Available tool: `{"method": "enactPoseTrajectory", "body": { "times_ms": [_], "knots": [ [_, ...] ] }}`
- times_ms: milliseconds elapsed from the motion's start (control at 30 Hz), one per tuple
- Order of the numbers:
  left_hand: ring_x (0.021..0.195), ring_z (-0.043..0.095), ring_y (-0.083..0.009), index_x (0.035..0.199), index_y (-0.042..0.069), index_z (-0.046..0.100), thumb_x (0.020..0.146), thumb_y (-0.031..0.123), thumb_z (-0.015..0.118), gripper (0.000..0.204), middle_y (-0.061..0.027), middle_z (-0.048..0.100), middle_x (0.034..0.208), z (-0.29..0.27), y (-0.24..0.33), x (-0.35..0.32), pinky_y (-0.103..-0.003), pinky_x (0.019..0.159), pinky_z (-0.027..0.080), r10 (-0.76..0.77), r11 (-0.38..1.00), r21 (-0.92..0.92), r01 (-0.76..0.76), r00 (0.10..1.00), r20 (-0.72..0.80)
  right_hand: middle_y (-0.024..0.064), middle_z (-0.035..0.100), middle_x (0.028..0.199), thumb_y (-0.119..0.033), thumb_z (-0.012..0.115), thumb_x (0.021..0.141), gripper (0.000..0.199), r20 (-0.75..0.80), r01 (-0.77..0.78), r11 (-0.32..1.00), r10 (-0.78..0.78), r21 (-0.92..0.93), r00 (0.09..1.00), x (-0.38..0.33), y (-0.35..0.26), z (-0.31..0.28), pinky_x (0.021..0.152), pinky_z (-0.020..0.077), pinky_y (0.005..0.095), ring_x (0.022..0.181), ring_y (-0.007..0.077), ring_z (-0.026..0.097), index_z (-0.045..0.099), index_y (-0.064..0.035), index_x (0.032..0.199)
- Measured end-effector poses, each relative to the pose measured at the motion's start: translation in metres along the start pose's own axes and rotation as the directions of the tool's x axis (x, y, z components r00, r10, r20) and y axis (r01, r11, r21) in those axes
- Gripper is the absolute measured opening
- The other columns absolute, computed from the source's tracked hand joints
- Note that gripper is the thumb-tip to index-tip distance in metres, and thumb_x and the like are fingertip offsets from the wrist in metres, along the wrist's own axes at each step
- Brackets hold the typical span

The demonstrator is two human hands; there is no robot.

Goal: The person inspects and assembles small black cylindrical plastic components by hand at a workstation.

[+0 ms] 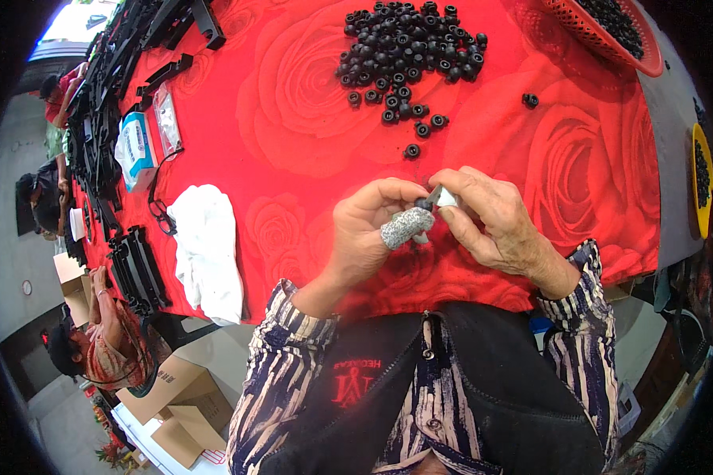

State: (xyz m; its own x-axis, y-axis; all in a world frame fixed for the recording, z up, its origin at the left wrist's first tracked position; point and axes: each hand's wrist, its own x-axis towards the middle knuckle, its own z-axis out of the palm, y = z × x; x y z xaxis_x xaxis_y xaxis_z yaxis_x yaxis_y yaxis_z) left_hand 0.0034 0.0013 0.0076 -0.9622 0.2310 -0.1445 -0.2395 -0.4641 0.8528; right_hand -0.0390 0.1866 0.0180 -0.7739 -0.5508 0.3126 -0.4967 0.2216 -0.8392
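Note:
Both hands meet above the near part of the red rose-patterned cloth. My left hand (364,226), with a grey speckled cover on its thumb, pinches a small round black plastic piece (424,204). Right beside it, my right hand (487,218) grips a small tool with a whitish blade-like part (447,197), which touches or nearly touches the black piece. Most of the tool is hidden by the fingers. Farther off lies a heap of similar black pieces (408,43), with a few strays trailing toward my hands.
A red basket (650,59) of black pieces stands far right, a yellow tray (703,222) below it. To the left are a white cloth (206,245), a tissue pack (137,150), glasses (162,214) and long black parts (139,269). Other people sit along the left side, near cardboard boxes (182,388).

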Motion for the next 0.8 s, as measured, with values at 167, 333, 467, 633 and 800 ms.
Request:
{"method": "enactPoseTrajectory", "body": {
  "times_ms": [167,333,467,633,800],
  "knots": [
    [0.079,0.059,-0.012,0.105,-0.006,0.053,0.083,-0.002,0.06,0.024,-0.009,0.058,0.092,-0.0002,0.002,-0.0007,-0.023,0.064,0.054,-0.02,1.0,0.009,0.02,1.0,-0.013,0.0125,0.051,0.07,-0.002,0.059,0.074,0.027,0.008,-0.017,1.0,0.017,0.013,1.0,0.0007,-0.0027,-0.0004,0.051,0.0424,0.0375,0.06,0.0289,0.055,0.052,-0.0008,0.1],
    [0.08,0.058,-0.0119,0.105,-0.006,0.054,0.082,-0.001,0.061,0.024,-0.009,0.058,0.093,0.0011,0.0018,-0.0002,-0.023,0.064,0.054,-0.042,0.999,0.009,0.042,0.999,-0.03,0.0126,0.051,0.07,-0.002,0.059,0.074,0.027,0.014,0.006,1.0,-0.005,-0.022,1.0,-0.0009,0.0003,0.0003,0.051,0.0425,0.0372,0.06,0.029,0.055,0.053,-0.0005,0.101],
    [0.08,0.058,-0.0118,0.104,-0.006,0.054,0.082,-0.001,0.061,0.024,-0.0091,0.058,0.093,0.0003,0.002,-0.0002,-0.024,0.064,0.054,-0.033,0.999,0.013,0.034,0.999,-0.027,0.0126,0.051,0.07,-0.002,0.059,0.074,0.028,0.009,0.011,0.999,-0.011,-0.044,1.0,-0.0013,0.0007,0.0019,0.05,0.0426,0.0373,0.059,0.0292,0.055,0.053,-0.0004,0.101],
    [0.081,0.058,-0.012,0.105,-0.006,0.054,0.083,-0.001,0.06,0.024,-0.0094,0.058,0.095,-0.0003,0.0019,-0.0005,-0.024,0.064,0.054,-0.024,0.999,0.021,0.025,1.0,-0.015,0.0123,0.051,0.07,-0.002,0.06,0.074,0.028,-0.007,0.022,0.999,-0.022,-0.035,1.0,-0.0001,0.0003,0.0017,0.05,0.0426,0.0374,0.059,0.0292,0.055,0.053,-0.0006,0.1],
    [0.082,0.058,-0.0122,0.105,-0.006,0.053,0.083,-0.001,0.06,0.024,-0.0095,0.059,0.095,-0.0007,0.0006,0.0006,-0.024,0.064,0.055,-0.025,0.999,0.026,0.026,1.0,-0.014,0.0123,0.051,0.07,-0.003,0.06,0.074,0.027,-0.006,0.018,0.999,-0.018,-0.034,1.0,-0.0008,0.0011,0.0011,0.05,0.0426,0.0372,0.059,0.0289,0.055,0.053,-0.0007,0.1]
  ]
}}
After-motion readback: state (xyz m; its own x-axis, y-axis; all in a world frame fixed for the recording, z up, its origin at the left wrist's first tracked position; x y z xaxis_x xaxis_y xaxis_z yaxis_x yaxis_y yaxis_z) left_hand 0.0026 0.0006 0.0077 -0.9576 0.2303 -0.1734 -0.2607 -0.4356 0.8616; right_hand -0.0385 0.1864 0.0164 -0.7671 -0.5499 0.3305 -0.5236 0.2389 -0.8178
